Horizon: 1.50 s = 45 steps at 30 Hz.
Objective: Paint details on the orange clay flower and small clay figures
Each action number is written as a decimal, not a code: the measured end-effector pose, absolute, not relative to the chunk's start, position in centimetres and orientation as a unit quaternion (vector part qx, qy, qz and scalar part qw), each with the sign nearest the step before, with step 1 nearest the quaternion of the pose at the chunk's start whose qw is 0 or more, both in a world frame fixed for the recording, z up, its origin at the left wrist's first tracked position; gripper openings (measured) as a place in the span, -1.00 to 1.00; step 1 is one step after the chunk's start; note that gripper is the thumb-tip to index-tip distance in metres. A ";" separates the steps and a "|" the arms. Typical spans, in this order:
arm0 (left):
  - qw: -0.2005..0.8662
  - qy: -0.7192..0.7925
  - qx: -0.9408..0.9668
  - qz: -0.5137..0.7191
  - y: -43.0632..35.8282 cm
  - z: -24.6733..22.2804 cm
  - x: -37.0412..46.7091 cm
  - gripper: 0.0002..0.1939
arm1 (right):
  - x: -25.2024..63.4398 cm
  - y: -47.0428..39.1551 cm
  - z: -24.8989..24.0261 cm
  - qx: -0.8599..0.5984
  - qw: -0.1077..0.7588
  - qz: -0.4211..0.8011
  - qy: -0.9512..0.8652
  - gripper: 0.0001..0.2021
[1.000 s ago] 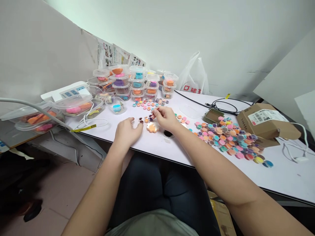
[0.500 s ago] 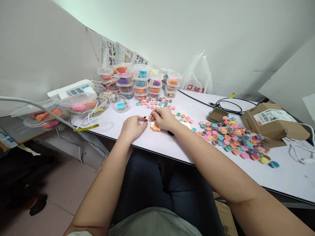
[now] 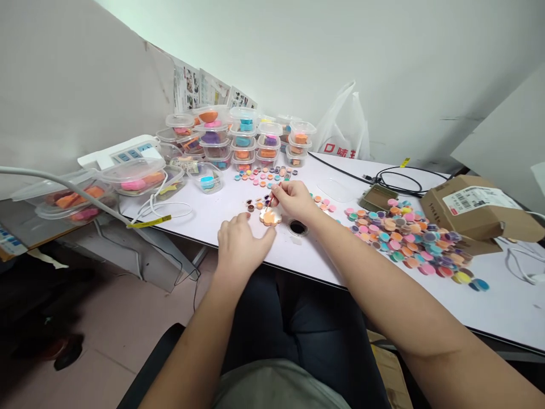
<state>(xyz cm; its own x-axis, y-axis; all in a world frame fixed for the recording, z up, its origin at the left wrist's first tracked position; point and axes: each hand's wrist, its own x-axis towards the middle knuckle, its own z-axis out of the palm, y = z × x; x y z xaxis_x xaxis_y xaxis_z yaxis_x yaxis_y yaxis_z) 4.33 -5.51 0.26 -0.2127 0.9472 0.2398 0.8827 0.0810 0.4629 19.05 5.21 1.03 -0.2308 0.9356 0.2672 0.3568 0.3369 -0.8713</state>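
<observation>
My right hand (image 3: 292, 200) pinches a thin paintbrush (image 3: 268, 205), its tip down over a small flower-shaped piece (image 3: 271, 217) in orange and white. The piece lies on the white desk. On the near left side of it is my left hand (image 3: 243, 243), with fingers apart and nothing in it; the thumb is close to the piece's edge. Small opened paint pots (image 3: 251, 208) with dark and orange contents sit just beyond, partly hidden by my right hand.
Stacked clear tubs (image 3: 242, 142) of coloured clay line the back. A large heap of small colourful pots (image 3: 409, 236) spreads at right, before a cardboard box (image 3: 477, 210). A dark round desk hole (image 3: 298, 228) is beside my right wrist. Cables and a power strip (image 3: 128, 153) lie left.
My left hand has let go of a small dark pot and moved nearer, opening beside the flower piece. My right hand has risen slightly to the right, and a paintbrush now shows in it.
</observation>
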 end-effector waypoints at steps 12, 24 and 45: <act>0.015 0.760 0.613 0.216 -3.7 -0.3 7.6 -0.31 | 19.5 4.9 1.1 -0.483 0.421 0.336 -0.691 -0.57; 0.060 0.759 0.610 0.219 -4.1 0.7 7.3 -0.47 | 18.0 4.9 0.4 -0.474 0.398 0.351 -0.702 -0.62; 0.091 0.767 0.604 0.199 -3.7 1.2 6.9 -0.44 | 18.1 5.0 0.3 -0.496 0.383 0.258 -0.735 -0.66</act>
<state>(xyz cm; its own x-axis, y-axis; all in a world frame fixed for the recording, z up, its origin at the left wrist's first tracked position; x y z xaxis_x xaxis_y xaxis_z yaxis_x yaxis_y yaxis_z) 6.90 -3.72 1.23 -0.2545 0.9619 0.1002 0.8893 0.1920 0.4150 18.13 4.99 0.26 -0.2133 0.9272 0.3078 0.5318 0.3745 -0.7596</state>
